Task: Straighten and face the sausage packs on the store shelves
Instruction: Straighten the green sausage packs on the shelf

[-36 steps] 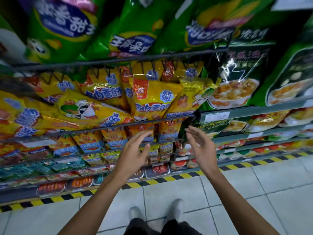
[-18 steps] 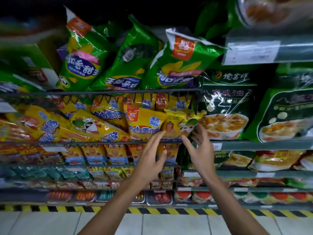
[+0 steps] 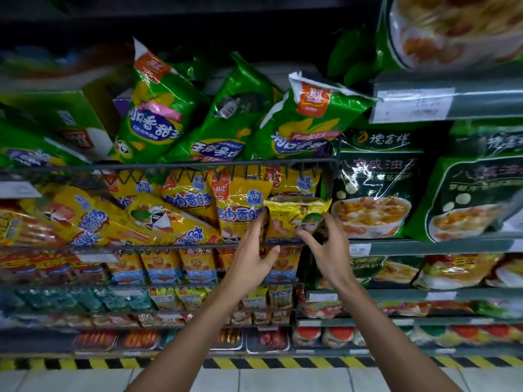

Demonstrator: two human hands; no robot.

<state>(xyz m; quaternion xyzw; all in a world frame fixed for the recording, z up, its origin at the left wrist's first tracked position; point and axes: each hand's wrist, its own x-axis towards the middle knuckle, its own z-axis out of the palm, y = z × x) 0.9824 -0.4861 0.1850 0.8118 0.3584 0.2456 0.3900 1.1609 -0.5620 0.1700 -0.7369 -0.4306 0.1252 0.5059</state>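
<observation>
A small yellow sausage pack (image 3: pixel 294 216) stands at the right end of the wire shelf (image 3: pixel 175 245), its back side facing out. My left hand (image 3: pixel 252 253) touches its left edge with straight fingers and the thumb spread below. My right hand (image 3: pixel 325 247) reaches its right side with fingers bent toward the pack; whether they grip it is unclear. Beside it an upright yellow pack (image 3: pixel 240 205) faces out, and other yellow packs (image 3: pixel 158 219) lie tilted to the left. Green corn sausage packs (image 3: pixel 158 114) lean crookedly on the shelf above.
Dark green soup packs (image 3: pixel 373 188) fill the shelves on the right, behind a price label rail (image 3: pixel 410 104). Lower wire shelves hold small orange and blue packs (image 3: pixel 161 267) and trays. A black and yellow striped strip (image 3: pixel 254 363) runs along the floor edge.
My view has tilted up from the floor to the upper shelves. Both hands rose from below the wire shelf and closed in on the small yellow pack.
</observation>
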